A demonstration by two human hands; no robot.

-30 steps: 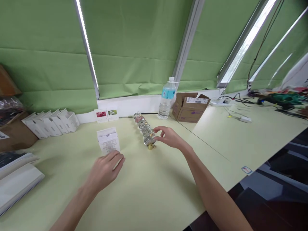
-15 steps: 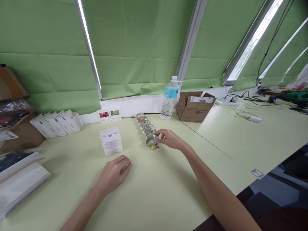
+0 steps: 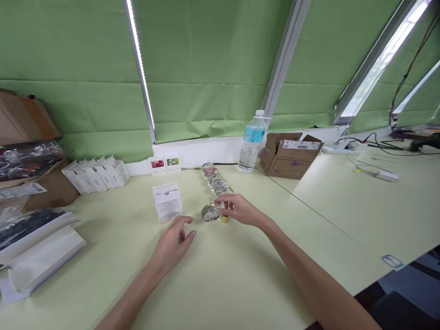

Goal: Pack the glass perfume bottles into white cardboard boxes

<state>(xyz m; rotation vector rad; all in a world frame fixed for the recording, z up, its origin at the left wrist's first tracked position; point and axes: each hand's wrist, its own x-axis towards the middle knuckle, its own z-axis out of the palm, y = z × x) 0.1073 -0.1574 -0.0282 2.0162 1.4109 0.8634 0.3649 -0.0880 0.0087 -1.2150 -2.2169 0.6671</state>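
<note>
My right hand [image 3: 237,209] pinches a round clear glass piece [image 3: 210,212] with a small gold knob, apart from the row. Behind it, a row of similar glass pieces [image 3: 217,182] runs back towards the wall. A small gold piece [image 3: 224,219] stands on the table just under my right fingers. My left hand [image 3: 174,243] is over the table to the left of the glass piece, thumb and fingers apart, holding nothing. Beyond my left fingertips stands a small white box [image 3: 167,205] with its top open and print on its front.
At the wall are two picture cards [image 3: 165,166], a water bottle [image 3: 252,143] and a brown carton [image 3: 290,160]. Several white boxes [image 3: 96,176], bagged goods and white packaging [image 3: 48,261] lie left. Cables and a power strip [image 3: 342,147] are at the right.
My right hand has drawn one glass piece away from the row, leftward and nearer to me. My left hand has opened its fingers and moved closer to it. The view has shifted left.
</note>
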